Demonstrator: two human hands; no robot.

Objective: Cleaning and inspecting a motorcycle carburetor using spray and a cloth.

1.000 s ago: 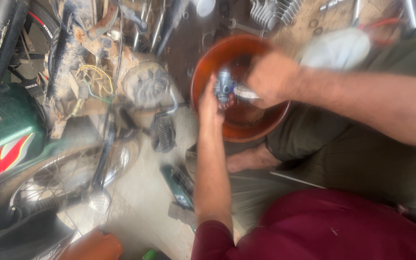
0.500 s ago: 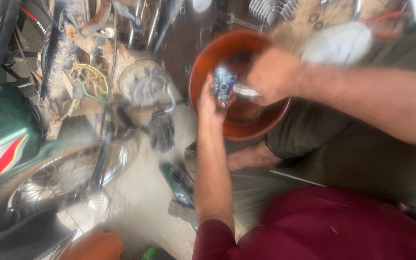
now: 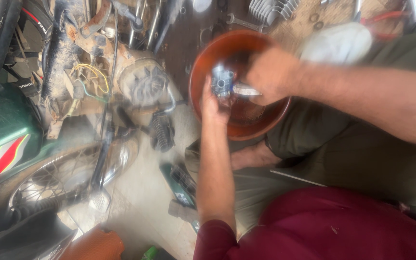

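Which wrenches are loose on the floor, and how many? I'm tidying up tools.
1 that can be made out: an open-ended wrench lying on the dark floor just above the orange bowl's rim, beside the finned metal part. Blur and clutter may hide others.

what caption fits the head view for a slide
Left hand holds a small metal part over an orange bowl while right hand works it, beside a motorcycle engine.

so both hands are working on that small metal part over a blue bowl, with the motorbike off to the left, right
Not quite: the bowl is reddish-brown, not blue, as the head view shows. The left hand and right hand do hold the small metal part over it, motorbike to the left.
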